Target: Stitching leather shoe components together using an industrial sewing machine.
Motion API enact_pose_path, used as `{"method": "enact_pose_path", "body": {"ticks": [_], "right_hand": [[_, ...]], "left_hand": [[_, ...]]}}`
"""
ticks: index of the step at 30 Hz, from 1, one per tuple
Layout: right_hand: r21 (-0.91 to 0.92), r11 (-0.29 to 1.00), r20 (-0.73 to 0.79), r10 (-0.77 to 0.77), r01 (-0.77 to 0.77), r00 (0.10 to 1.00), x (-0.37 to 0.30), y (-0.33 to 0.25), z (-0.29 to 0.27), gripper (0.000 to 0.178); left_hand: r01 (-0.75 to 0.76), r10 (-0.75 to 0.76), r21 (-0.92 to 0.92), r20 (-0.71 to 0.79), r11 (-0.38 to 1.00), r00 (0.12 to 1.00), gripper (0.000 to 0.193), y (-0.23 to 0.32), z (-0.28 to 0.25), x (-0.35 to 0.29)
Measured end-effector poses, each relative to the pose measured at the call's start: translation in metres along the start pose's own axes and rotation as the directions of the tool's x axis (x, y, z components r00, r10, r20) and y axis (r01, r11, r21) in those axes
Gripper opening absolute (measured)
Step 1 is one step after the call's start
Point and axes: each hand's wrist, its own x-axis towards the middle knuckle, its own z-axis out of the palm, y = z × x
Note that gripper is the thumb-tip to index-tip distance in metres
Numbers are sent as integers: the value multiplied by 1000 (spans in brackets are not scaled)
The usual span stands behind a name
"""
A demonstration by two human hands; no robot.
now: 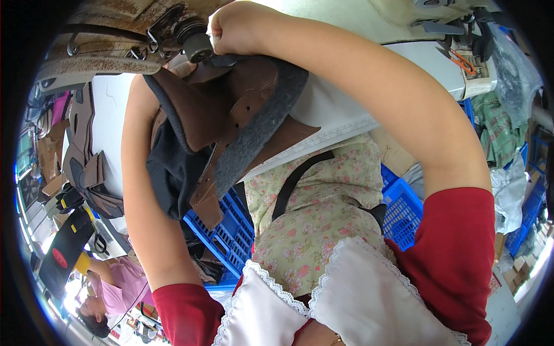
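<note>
A brown leather shoe upper point(242, 112) with dark grey lining and a punched strap hangs over the front edge of the white work table, under the head of a sewing machine point(196, 43). At the upper's top edge, beside the machine's round metal part, my right hand point(234, 29) is closed with curled fingers; something white shows at its fingertips. My left hand point(182, 67) is mostly hidden behind the upper and the machine. A bit of its fingers shows, pressed on the leather near the machine's working end.
More brown leather pieces point(86, 167) lie stacked at the left of the table. Orange-handled snips point(461, 62) rest at the far right. Blue plastic crates point(401, 205) stand below the table. A person in pink point(124, 282) is at the lower left. Floral cloth point(311, 242) covers my lap.
</note>
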Motion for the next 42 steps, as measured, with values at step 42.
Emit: {"method": "enact_pose_path", "body": {"ticks": [42], "right_hand": [[91, 996, -131, 6, 6, 991, -14, 7, -3, 10]], "left_hand": [[-336, 336, 374, 66, 865, 939, 31, 10, 10, 11]]}}
